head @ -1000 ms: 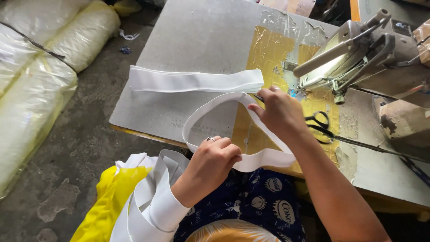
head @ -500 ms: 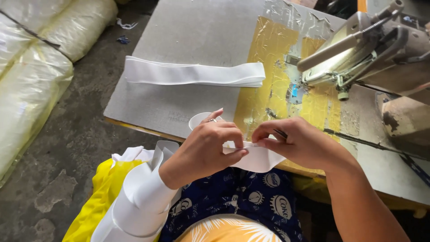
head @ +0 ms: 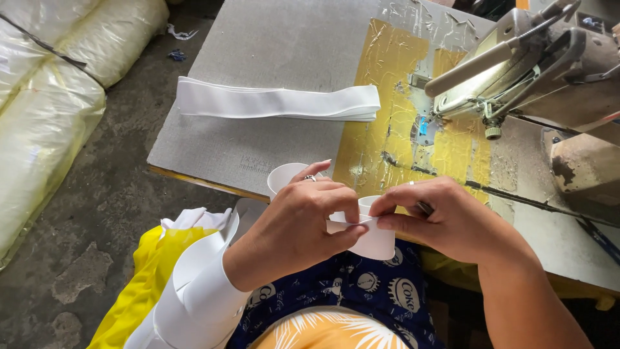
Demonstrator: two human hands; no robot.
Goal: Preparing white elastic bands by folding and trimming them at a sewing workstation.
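My left hand [head: 310,220] and my right hand [head: 445,220] meet at the table's near edge, both pinching the ends of a white elastic band [head: 371,239] that is looped between them. Part of the loop curls up behind my left fingers. More white bands are slung over my left forearm [head: 194,291]. A flat stack of folded white bands [head: 278,102] lies on the grey table [head: 271,45], farther away and to the left.
A sewing machine [head: 536,58] stands at the right on a yellow taped patch [head: 381,129]. Large plastic-wrapped sacks [head: 45,97] lie on the concrete floor at left. A yellow cloth [head: 135,284] hangs beside my lap.
My right hand has come back from the table toward my lap. Both hands have closed together on the band's ends, and the wide loop has been gathered small.
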